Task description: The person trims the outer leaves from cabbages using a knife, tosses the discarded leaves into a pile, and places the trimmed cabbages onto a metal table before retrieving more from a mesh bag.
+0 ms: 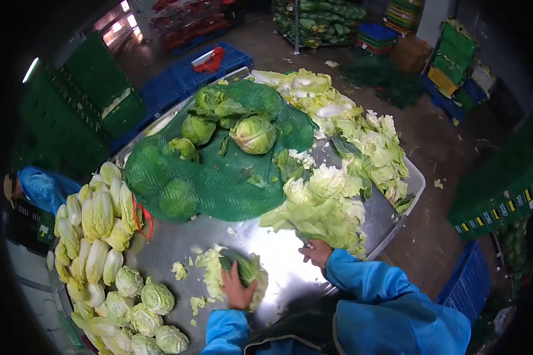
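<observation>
The left hand is lying nearest, just beyond its blue sleeve. Its fingers are curving over the top of a cabbage head and pressing it onto the steel bench. The cabbage head is sitting directly under that hand. Its loose outer leaves are fanning out to the left, and its long axis seems to be running roughly left to right, though the hand is hiding too much to be sure.

The right hand is hovering a little farther out and to the right, near the cabbage head but not touching it. It is curling into a fist around a slim dark object, possibly a knife handle, which is too small to tell. So the left hand is the one on the cabbage, and the right hand would have to come leftward and toward the body to meet it.

Just beyond the right hand, a heap of cut leaves is spreading across the bench. To the left, pale trimmed cabbages are lying stacked in rows. Farther back, a green net sack is sprawling open with round cabbages on it. More discarded leaves are piling up behind it. At the left edge, another person in blue is bending low. Green crates are standing at the far right.
</observation>
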### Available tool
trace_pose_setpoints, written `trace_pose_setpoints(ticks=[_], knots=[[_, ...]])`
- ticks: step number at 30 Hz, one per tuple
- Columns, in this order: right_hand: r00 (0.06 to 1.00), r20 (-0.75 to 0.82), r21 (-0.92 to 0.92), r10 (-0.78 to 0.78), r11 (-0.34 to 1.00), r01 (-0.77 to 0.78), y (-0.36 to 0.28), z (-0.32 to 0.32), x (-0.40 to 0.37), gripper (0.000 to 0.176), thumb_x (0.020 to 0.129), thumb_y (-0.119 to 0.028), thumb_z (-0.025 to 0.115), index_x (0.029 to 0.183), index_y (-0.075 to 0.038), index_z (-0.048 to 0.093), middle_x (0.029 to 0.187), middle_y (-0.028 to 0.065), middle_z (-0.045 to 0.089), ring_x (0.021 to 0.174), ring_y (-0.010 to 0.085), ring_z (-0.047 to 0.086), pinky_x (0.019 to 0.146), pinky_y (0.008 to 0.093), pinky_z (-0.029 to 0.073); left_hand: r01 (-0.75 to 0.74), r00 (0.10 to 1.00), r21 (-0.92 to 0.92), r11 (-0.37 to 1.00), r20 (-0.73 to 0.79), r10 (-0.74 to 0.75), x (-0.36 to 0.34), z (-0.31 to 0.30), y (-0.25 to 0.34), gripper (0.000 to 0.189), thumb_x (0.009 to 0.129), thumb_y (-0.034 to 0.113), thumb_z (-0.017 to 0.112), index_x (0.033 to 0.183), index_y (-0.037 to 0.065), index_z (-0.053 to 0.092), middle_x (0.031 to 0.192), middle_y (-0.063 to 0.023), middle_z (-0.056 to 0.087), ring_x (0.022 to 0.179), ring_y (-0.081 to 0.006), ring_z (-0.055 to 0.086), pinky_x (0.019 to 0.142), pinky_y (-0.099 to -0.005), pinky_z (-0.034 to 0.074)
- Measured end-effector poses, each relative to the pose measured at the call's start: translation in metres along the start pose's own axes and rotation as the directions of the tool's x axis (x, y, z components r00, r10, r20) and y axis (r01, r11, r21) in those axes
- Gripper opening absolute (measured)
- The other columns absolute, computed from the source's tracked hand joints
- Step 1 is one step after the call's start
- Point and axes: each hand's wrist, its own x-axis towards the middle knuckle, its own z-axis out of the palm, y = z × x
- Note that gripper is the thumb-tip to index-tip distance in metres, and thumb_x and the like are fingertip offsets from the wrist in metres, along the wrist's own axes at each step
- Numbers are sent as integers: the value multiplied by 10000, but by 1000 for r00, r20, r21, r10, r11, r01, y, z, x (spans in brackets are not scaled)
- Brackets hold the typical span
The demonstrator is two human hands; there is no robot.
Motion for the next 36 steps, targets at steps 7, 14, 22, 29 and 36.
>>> trace_pose_setpoints(ticks=[7, 14, 22, 29, 36], knots=[[993, -114, 5, -33, 999, 34, -13, -151, 46, 268, 841, -220, 683, 957, -1, 579, 630, 99, 622, 385, 107, 450, 325, 266, 329, -208, 950, -138, 968, 207, 233, 40, 88, 139, 983, 707, 387, 756, 1484, 141, 208, 1451, -295, 247, 1360, -454, 228, 1036, -657, 191], [943, -333, 41, 20, 999, -7, -48, -318, 71, 217, 811, -180, 676, 940, -14, 618, 649, 113, 640, 392, 160, 475, 343, 326, 349, -403, 863, -489, 773, 77, 499, 140, 165, 330, 915, 724, 282, 774, 1459, 105, 258, 1444, -289, 274, 1349, -442, 271, 1083, -511, 276], [597, -589, -529, -545, 818, 225, -30, -367, 10, 174, 824, -99, 655, 885, 44, 576, 713, 114, 607, 672, 212, 583, 637, 356, 464, -366, 839, -468, 804, -540, 67, 333, 29, 289, 780, 720, 299, 784, 1346, 4, 424, 1378, -254, 407, 1283, -391, 383, 1084, -446, 296], [662, -649, -41, -374, 886, 461, -103, -276, -13, 38, 888, -19, 581, 918, -15, 560, 679, -39, 486, 640, 81, 461, 590, 249, 400, 313, 772, -744, 591, -163, -614, 460, -3, 197, 1109, 603, 533, 812, 1421, 8, 280, 1400, -266, 376, 1294, -396, 375, 1073, -445, 310], [864, -364, 25, -348, 924, 383, -127, -245, 51, 61, 868, -65, 627, 905, -22, 606, 701, -22, 542, 615, 55, 470, 542, 225, 389, -524, 832, -362, 770, -409, 374, 375, 19, 180, 1013, 623, 204, 843, 1429, 51, 248, 1399, -190, 328, 1294, -318, 361, 1079, -419, 324]])
